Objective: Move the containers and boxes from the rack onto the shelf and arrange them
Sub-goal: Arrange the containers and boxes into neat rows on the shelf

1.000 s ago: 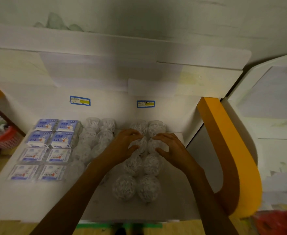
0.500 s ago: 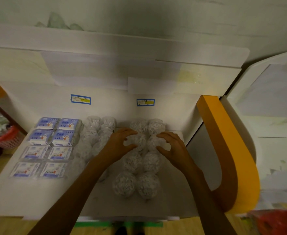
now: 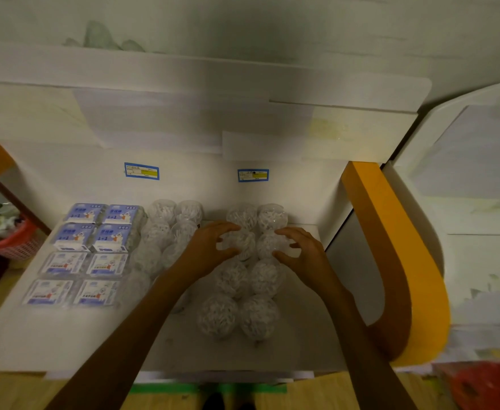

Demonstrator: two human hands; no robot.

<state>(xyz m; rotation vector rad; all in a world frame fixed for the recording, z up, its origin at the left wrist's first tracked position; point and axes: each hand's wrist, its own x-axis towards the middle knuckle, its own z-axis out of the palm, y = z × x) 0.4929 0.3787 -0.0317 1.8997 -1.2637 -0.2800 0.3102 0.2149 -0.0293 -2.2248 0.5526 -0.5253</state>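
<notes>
On the white shelf (image 3: 50, 338) stand two columns of clear round containers (image 3: 244, 316) filled with white sticks. My left hand (image 3: 210, 248) curls against the left side of one container in the second row from the back (image 3: 240, 242). My right hand (image 3: 300, 253) curls against the right side of its neighbour (image 3: 268, 244). Fingers of both hands are spread and touch the containers without lifting them. A second group of clear round containers (image 3: 166, 232) stands to the left, partly hidden by my left forearm. Blue and white boxes (image 3: 95, 229) lie in rows at the far left.
An orange side panel (image 3: 390, 241) bounds the shelf on the right. Two blue price labels (image 3: 141, 171) are stuck on the back wall. A red basket (image 3: 12, 244) sits low at the left, and a red bag (image 3: 485, 383) at the lower right. Bare shelf lies in front of the boxes.
Both hands slid slightly back from the rear row and opened a little around the second-row pair of containers. The containers have stayed in their rows.
</notes>
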